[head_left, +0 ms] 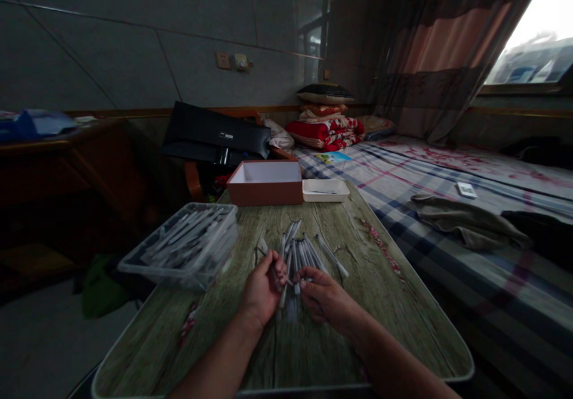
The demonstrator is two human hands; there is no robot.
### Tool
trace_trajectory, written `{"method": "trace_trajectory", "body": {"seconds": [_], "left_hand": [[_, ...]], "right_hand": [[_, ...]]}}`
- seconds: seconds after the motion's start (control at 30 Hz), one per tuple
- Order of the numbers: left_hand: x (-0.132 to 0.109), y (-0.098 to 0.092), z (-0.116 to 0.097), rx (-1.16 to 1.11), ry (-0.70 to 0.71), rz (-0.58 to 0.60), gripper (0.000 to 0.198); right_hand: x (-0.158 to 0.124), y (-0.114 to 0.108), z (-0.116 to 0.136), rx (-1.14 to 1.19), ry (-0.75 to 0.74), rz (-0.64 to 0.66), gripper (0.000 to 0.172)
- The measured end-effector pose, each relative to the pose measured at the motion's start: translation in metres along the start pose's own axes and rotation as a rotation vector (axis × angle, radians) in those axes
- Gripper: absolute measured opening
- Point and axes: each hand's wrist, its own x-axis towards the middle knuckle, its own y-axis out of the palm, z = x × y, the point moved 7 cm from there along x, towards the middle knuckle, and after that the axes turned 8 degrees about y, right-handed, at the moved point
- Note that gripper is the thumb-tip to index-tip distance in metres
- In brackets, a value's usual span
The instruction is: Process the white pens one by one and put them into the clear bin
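Observation:
My left hand point(263, 291) is closed around a slim whitish pen-like stick point(264, 246), whose upper end pokes out above the fingers. Close beside it, my right hand point(326, 299) has thumb and fingertips pressed together in a pinch near the left fingertips. What the pinch holds, if anything, is too small and blurred to name. Between and beyond both hands, several similar pale pen-like sticks point(308, 253) with dark tips lie fanned on the wood-patterned table point(367, 333). One stick point(332, 256) lies slightly apart at the right.
A see-through plastic bin point(179, 271) full of similar sticks stands at the table's left edge. Along the far edge are a reddish-brown box point(266, 193) and a small cream tray point(326, 196). A bed with a checked sheet point(380, 190) adjoins on the right.

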Motion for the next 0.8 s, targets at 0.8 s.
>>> {"method": "trace_trajectory", "body": {"seconds": [0.8], "left_hand": [[-0.037,0.007,0.044,-0.211,-0.455,-0.227,0.028]], "right_hand": [[-0.019,0.000,0.042,-1.060,-0.700,-0.584,0.032]]}}
